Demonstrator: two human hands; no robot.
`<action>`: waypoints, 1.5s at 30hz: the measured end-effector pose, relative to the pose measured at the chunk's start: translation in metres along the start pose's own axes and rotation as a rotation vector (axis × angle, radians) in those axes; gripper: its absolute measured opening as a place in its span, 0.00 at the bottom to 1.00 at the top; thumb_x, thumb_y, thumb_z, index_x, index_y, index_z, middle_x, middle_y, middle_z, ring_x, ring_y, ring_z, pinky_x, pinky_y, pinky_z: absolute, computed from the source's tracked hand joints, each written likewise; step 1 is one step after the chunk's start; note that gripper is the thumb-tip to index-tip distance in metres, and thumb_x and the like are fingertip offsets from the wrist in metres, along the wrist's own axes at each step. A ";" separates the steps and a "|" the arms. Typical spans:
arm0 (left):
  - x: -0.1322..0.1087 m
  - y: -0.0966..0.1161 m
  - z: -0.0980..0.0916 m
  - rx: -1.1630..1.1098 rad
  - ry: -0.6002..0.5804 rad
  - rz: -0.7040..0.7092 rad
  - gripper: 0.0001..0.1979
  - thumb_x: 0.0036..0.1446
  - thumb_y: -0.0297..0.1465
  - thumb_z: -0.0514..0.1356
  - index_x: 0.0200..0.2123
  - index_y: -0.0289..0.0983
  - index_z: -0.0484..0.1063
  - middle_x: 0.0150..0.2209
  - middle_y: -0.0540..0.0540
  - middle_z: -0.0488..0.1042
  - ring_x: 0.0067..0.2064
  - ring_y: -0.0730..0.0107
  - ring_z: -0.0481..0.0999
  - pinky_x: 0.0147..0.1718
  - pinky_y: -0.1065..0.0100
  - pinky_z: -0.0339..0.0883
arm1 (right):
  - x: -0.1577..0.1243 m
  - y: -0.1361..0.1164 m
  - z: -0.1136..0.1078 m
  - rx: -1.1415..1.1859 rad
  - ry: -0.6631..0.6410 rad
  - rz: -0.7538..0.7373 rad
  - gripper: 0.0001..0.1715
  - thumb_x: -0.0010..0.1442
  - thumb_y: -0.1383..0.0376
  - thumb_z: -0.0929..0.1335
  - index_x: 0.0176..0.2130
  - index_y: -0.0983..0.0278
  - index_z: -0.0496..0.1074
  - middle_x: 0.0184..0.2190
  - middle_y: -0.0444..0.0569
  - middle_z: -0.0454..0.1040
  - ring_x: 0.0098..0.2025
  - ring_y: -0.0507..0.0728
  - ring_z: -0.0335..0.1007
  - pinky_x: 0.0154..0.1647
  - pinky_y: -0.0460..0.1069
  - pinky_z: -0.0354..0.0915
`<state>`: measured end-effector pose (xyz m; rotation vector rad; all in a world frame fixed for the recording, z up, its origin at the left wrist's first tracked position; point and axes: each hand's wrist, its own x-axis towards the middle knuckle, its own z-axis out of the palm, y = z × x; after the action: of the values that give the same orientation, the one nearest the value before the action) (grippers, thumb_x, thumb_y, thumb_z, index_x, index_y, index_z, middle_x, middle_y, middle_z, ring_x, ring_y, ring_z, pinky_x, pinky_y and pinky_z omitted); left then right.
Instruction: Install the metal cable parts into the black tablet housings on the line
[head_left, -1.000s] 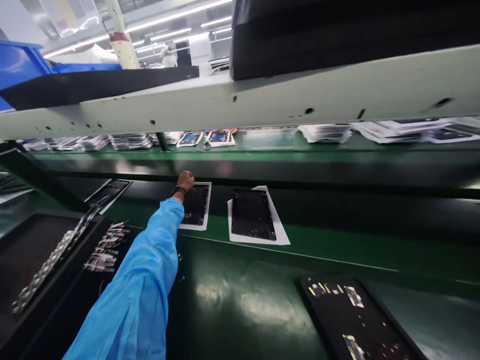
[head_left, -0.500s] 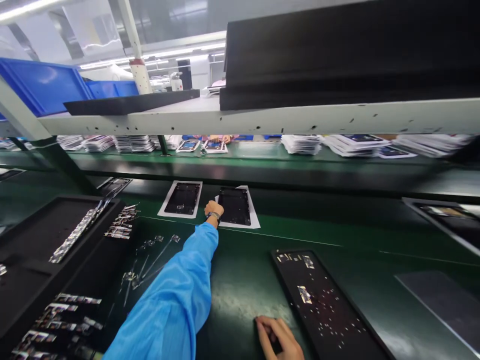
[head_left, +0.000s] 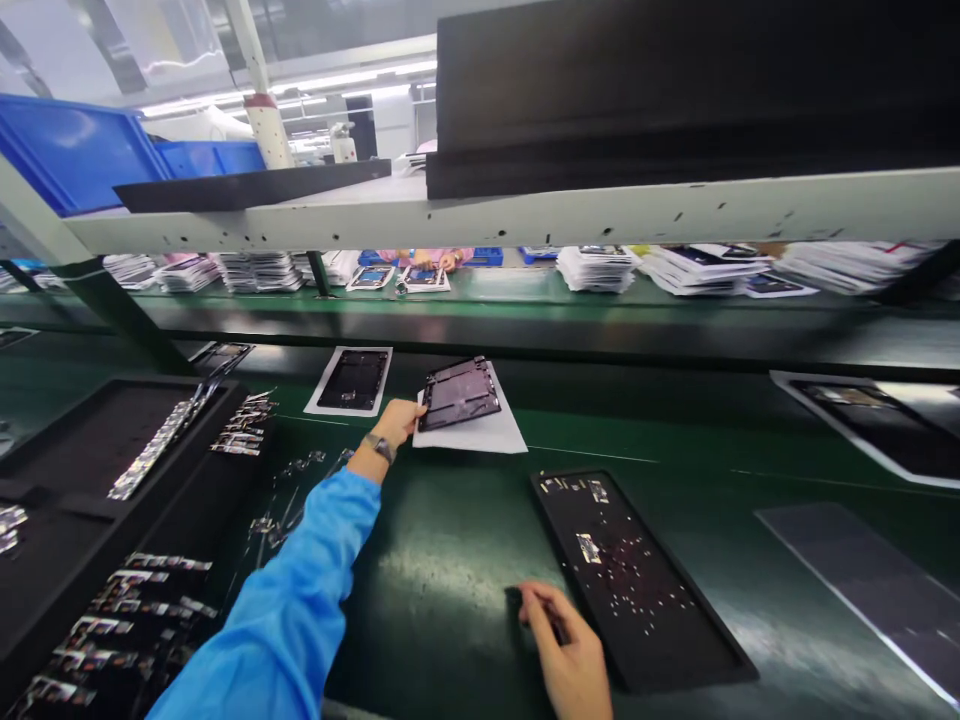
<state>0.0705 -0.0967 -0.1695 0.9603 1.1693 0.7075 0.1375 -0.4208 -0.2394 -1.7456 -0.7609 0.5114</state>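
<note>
My left hand [head_left: 397, 420], in a blue sleeve with a watch at the wrist, pinches the left edge of a dark tablet housing [head_left: 459, 393]. The housing is tilted over a white sheet [head_left: 480, 432]. Beside it a second dark tablet housing [head_left: 358, 381] lies flat on its own white sheet. My right hand [head_left: 566, 645] is closed low in front, its fingers curled round a slim dark tool [head_left: 514, 593] whose kind I cannot make out. Right next to this hand is a black tray [head_left: 675, 640] with small pale bits and a few metallic pieces.
At left a black foam tray [head_left: 112, 420] carries rows of flex parts [head_left: 161, 440], with loose ones near it. A shelf beam [head_left: 480, 215] crosses above the green bench. Beyond are paper stacks [head_left: 596, 268] and another person's hands [head_left: 450, 260]. A translucent sheet [head_left: 862, 570] lies right.
My left hand has raised and tilted the tablet housing off its white sheet, shifting slightly left. My right hand stays low, with more of it and its dark tool showing.
</note>
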 end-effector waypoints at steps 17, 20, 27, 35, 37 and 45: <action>-0.160 -0.129 -0.094 0.838 0.059 0.451 0.06 0.54 0.26 0.60 0.36 0.38 0.73 0.34 0.46 0.75 0.37 0.62 0.74 0.40 0.63 0.66 | -0.006 -0.015 -0.008 -0.176 -0.156 0.000 0.25 0.60 0.44 0.67 0.42 0.62 0.74 0.33 0.50 0.74 0.27 0.55 0.67 0.28 0.51 0.67; -0.148 -0.109 -0.124 1.008 0.162 0.610 0.06 0.58 0.27 0.59 0.39 0.39 0.73 0.39 0.43 0.75 0.44 0.56 0.74 0.46 0.58 0.67 | -0.005 -0.015 -0.019 -0.391 -0.115 -0.209 0.21 0.63 0.47 0.66 0.41 0.59 0.77 0.38 0.52 0.75 0.37 0.60 0.71 0.38 0.54 0.68; -0.143 -0.090 -0.228 1.228 0.527 0.497 0.10 0.58 0.28 0.57 0.43 0.38 0.74 0.43 0.39 0.75 0.47 0.50 0.73 0.49 0.54 0.68 | 0.005 -0.009 -0.012 -0.537 -0.286 -0.452 0.21 0.64 0.47 0.65 0.43 0.57 0.79 0.37 0.54 0.75 0.39 0.64 0.70 0.40 0.58 0.68; -0.149 -0.112 -0.244 1.248 0.613 0.406 0.15 0.58 0.34 0.58 0.45 0.35 0.75 0.42 0.36 0.75 0.46 0.48 0.73 0.48 0.52 0.68 | 0.023 -0.018 -0.013 -0.460 -0.364 -0.442 0.21 0.64 0.46 0.65 0.40 0.55 0.79 0.37 0.54 0.77 0.40 0.65 0.71 0.41 0.59 0.67; -0.144 -0.111 -0.244 1.259 0.589 0.423 0.15 0.57 0.34 0.57 0.44 0.34 0.75 0.42 0.34 0.74 0.46 0.47 0.72 0.49 0.52 0.68 | 0.036 -0.024 -0.033 -0.452 -0.263 -0.422 0.21 0.64 0.46 0.65 0.40 0.55 0.79 0.37 0.53 0.78 0.41 0.65 0.72 0.44 0.59 0.66; -0.131 -0.107 -0.245 0.716 0.582 0.358 0.15 0.40 0.42 0.63 0.30 0.42 0.66 0.27 0.49 0.71 0.30 0.57 0.71 0.30 0.58 0.67 | 0.090 -0.033 -0.111 -0.536 0.038 -0.168 0.17 0.62 0.53 0.67 0.37 0.60 0.79 0.31 0.51 0.77 0.33 0.60 0.71 0.34 0.53 0.65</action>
<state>-0.2027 -0.1964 -0.2337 1.6574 1.8530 0.9070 0.2672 -0.4253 -0.1717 -2.1467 -1.0758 0.1619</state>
